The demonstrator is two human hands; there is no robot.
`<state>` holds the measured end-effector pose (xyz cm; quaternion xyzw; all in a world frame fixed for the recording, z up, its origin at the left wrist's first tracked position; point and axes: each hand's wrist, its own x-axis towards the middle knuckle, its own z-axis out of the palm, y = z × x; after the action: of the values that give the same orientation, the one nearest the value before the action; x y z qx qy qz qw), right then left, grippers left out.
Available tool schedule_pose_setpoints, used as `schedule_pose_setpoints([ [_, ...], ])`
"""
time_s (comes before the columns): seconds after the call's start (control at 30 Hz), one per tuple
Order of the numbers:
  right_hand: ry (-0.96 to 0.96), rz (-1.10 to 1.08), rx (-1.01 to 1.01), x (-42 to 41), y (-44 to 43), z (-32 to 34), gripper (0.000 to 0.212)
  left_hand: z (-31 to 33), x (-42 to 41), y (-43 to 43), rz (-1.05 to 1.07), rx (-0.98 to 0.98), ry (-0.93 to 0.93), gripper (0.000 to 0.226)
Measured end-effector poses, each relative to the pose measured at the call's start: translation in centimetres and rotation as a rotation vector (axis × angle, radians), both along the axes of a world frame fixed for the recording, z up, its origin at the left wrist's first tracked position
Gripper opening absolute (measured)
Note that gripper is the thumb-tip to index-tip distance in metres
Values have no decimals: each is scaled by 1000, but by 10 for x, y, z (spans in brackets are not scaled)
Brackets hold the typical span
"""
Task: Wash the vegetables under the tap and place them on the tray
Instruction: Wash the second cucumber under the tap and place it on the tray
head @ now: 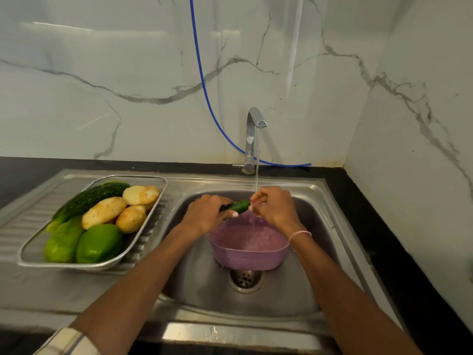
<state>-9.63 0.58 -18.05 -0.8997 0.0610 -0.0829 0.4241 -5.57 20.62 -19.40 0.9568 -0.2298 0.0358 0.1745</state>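
Observation:
A small dark green cucumber [239, 206] is held over the sink under the running tap [256, 121]. My left hand [207, 213] grips its left part. My right hand [275, 208] pinches its right end, where the water stream falls. Below both hands stands a pink plastic colander [249, 254] in the sink basin [199, 285]. The metal mesh tray [151, 213] sits on the drainboard to the left. It holds a bitter gourd [89, 198], three potatoes [103, 212] and green peppers [98, 243].
A blue hose [202, 73] hangs down the marble wall behind the tap. The drain [245, 279] lies just in front of the colander. Black countertop [399, 247] runs along the right side of the sink.

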Motion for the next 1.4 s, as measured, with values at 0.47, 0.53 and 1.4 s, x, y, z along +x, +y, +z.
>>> schedule_pose_setpoints([
  [0.47,-195,195,-285,-19,38,84,33,47,-27,18,-37,-514,92,47],
  [0.53,-225,192,-314,-25,42,96,33,52,-34,25,-33,-531,84,40],
  [1.4,-424,-30,509,-19,96,108,36,74,-60,126,100,-707,-30,38],
])
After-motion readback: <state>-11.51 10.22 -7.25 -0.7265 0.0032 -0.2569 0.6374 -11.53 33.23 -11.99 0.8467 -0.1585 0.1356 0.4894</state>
